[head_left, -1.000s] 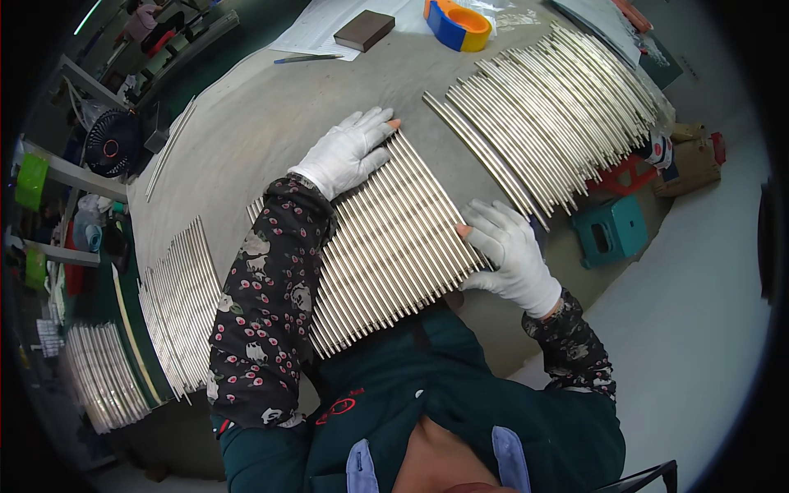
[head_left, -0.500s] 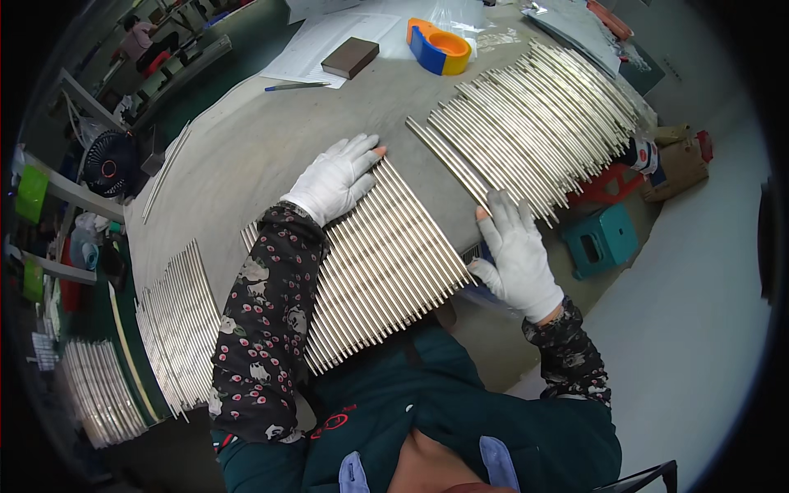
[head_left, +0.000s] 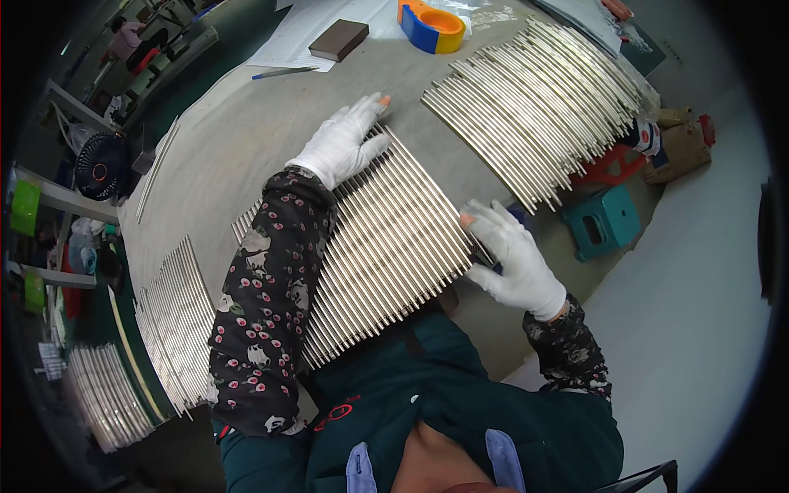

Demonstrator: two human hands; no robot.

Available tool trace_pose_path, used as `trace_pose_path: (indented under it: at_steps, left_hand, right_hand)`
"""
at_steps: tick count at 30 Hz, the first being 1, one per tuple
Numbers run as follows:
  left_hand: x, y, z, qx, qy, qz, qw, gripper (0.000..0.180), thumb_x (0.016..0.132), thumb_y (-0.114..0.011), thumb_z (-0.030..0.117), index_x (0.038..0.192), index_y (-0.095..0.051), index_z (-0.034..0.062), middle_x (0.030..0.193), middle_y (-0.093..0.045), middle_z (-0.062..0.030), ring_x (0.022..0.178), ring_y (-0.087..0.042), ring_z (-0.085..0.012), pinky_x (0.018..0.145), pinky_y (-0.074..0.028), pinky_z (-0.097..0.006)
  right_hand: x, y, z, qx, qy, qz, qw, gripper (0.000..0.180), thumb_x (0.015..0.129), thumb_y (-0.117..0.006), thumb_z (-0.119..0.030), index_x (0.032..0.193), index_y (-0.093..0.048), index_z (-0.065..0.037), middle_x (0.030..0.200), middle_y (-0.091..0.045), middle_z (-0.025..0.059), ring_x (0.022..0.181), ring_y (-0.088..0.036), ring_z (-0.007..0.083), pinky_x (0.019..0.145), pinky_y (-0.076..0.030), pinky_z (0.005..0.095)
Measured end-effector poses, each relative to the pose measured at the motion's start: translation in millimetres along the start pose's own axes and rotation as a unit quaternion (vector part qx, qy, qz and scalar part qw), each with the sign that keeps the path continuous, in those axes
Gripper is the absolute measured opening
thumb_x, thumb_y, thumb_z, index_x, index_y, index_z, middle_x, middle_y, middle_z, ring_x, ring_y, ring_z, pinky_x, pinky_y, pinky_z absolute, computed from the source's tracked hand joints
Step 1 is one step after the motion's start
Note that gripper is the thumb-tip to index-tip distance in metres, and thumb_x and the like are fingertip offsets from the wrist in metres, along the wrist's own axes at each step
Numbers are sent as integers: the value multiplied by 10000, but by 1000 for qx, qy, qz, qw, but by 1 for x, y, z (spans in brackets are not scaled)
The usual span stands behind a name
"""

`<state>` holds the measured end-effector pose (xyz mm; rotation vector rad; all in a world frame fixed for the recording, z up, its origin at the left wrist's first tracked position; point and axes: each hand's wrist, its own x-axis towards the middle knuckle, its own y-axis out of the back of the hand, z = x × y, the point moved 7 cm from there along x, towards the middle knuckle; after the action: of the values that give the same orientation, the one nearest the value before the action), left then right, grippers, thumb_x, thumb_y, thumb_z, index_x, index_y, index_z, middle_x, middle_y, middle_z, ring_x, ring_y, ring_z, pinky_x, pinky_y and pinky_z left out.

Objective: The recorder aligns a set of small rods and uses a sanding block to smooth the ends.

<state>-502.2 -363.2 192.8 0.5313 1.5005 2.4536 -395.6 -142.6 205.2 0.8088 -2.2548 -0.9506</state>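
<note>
A flat row of thin silvery metal rods (head_left: 386, 246) lies side by side on the grey table (head_left: 238, 140) right in front of me. My left hand (head_left: 345, 140), in a white glove, rests flat on the far end of this row, fingers spread. My right hand (head_left: 514, 259), also gloved, presses against the near right edge of the row with its fingers apart. Neither hand grips a rod.
A second fan of rods (head_left: 534, 107) lies at the right rear, more rods (head_left: 177, 329) at the left. Behind are a tape dispenser (head_left: 433, 20), a brown block (head_left: 339, 39) and a pen (head_left: 283, 72). A teal stool (head_left: 604, 222) stands on the floor to the right.
Both hands slid along the rod row: the left hand moved farther up its far end, the right hand shifted down along its right edge.
</note>
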Motion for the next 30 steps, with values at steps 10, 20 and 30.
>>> trace_pose_path:
  at_steps: [10, 20, 30]
  left_hand:
    - [-1, -15, 18, -40, -15, -59, 997, 504, 893, -522, 245, 1363, -382, 132, 1373, -416, -161, 1265, -376, -383, 1078, -292, -403]
    - [-8, -13, 19, -13, -89, -4, 996, 453, 881, -529, 210, 1310, -445, 90, 1343, -458, -140, 1262, -399, -329, 1073, -299, -386]
    - [-9, -21, 26, 176, -46, -37, 983, 457, 925, -422, 338, 1317, -442, 104, 1404, -370, -100, 1323, -303, -276, 1092, -221, -447]
  right_hand:
    - [-14, 4, 20, 3, 5, -6, 1000, 766, 596, -788, -175, 1293, -475, -114, 1271, -486, 212, 1187, -447, 371, 1000, -348, 445]
    - [-7, 6, 14, -34, 30, 40, 998, 692, 594, -777, -325, 1219, -546, -139, 1234, -533, 184, 1099, -508, 357, 919, -393, 423]
    - [-3, 5, 5, -48, 87, 64, 993, 645, 580, -783, -294, 1145, -555, -82, 1110, -609, 125, 1100, -520, 368, 894, -407, 446]
